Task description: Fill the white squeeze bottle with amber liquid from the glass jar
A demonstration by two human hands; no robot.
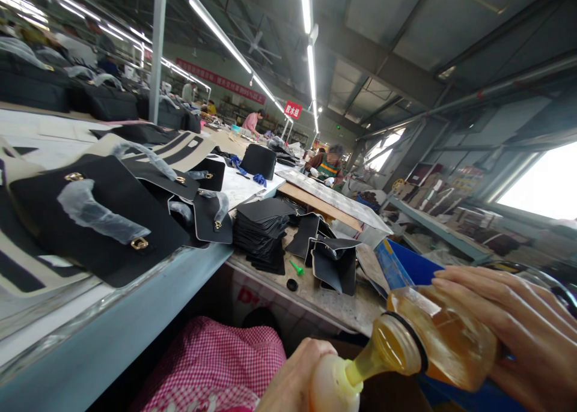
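Observation:
My right hand (514,322) is wrapped round a clear plastic bottle (460,340) of amber liquid, tipped with its mouth down to the left. Thick yellowish liquid (374,352) narrows from that mouth to the opening of a small whitish squeeze bottle (333,385). My left hand (295,376) grips this squeeze bottle low at the bottom edge; part of the grip is out of frame. On the worktable beyond lie a green nozzle (297,269) and a black round cap (292,284). Folded black bag pieces (333,265) stand just behind them.
Black panels with plastic-wrapped handles (99,220) cover the left table (148,316). A stack of black pieces (261,232) sits mid-table. A blue bin (401,262) stands at right, beside my right hand. A co-worker (327,166) is at the far end. Pink checked cloth (216,364) covers my lap.

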